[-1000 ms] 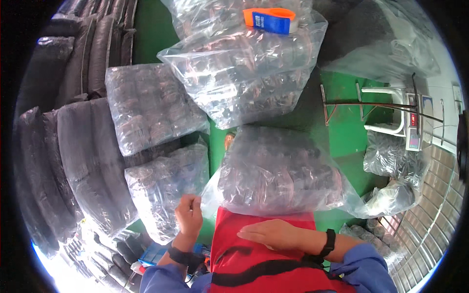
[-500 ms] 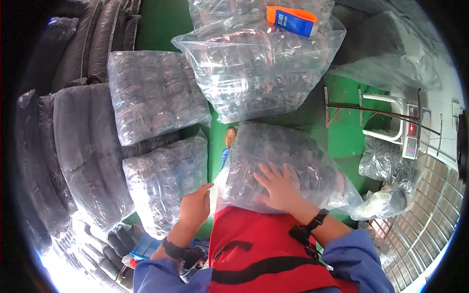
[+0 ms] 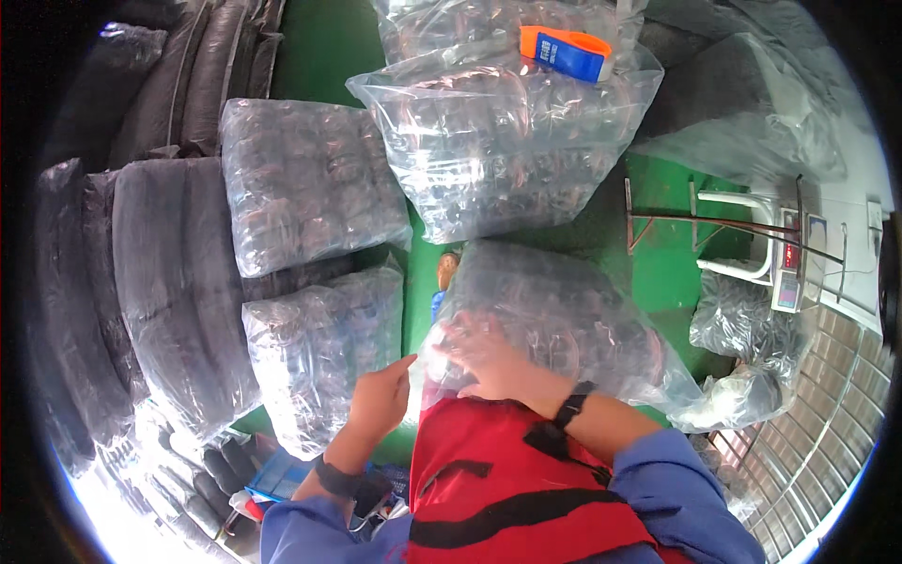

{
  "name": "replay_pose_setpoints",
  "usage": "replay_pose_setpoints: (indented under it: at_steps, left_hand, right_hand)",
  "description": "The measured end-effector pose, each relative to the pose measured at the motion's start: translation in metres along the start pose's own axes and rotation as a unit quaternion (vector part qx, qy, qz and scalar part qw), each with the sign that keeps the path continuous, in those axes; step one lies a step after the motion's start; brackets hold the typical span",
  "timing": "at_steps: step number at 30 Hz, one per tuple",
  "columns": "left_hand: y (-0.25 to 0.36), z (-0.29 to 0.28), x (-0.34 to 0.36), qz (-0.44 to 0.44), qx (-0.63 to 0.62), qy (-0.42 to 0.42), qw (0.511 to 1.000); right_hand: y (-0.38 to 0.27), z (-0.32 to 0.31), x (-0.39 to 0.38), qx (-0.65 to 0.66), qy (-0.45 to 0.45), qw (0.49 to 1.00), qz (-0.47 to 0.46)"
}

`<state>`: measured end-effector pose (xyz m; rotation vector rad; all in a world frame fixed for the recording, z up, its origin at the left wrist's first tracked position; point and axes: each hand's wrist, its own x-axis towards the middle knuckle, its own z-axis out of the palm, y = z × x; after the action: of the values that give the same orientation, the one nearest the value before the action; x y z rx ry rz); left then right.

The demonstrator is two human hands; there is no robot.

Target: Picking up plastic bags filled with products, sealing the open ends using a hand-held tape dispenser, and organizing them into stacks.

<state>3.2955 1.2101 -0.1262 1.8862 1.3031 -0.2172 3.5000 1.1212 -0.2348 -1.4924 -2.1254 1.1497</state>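
Observation:
A large clear plastic bag (image 3: 564,315) packed with rows of dark bundled items lies right in front of me. My right hand (image 3: 493,362) rests on its near left part, fingers spread and palm down. At the bag's left edge my left hand (image 3: 383,399) is closed, thumb and forefinger pinching the loose plastic there. What the bundles inside are cannot be made out through the shiny film. A black strap circles each of my wrists.
More filled clear bags (image 3: 315,183) stand ahead and left, one bearing an orange and blue band-shaped object (image 3: 568,54). Long dark wrapped bundles (image 3: 178,291) line the left. At right are a metal-legged stand (image 3: 714,221), a digital scale (image 3: 787,273) and a wire grid (image 3: 808,423).
My right hand has slid left across the bag, toward its left edge. My left hand stays closed at that edge, almost unmoved. The view has shifted slightly.

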Motion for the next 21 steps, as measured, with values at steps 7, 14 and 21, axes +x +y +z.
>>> replay_pose_setpoints:
  at_steps: [7,14,21]
  left_hand:
    - [-0.003,-0.001,0.003,-0.055,-0.069,0.01,0.996]
    - [-0.001,-0.015,0.014,-0.067,0.049,0.017,0.996]
    - [0.0,-0.012,0.029,-0.063,-0.019,0.042,0.997]
  right_hand:
    - [0.006,0.003,0.006,0.082,0.034,0.994,-0.07]
    - [0.026,-0.064,-0.116,0.028,0.034,0.974,0.222]
    - [0.026,-0.066,-0.133,0.091,-0.046,0.944,0.313]
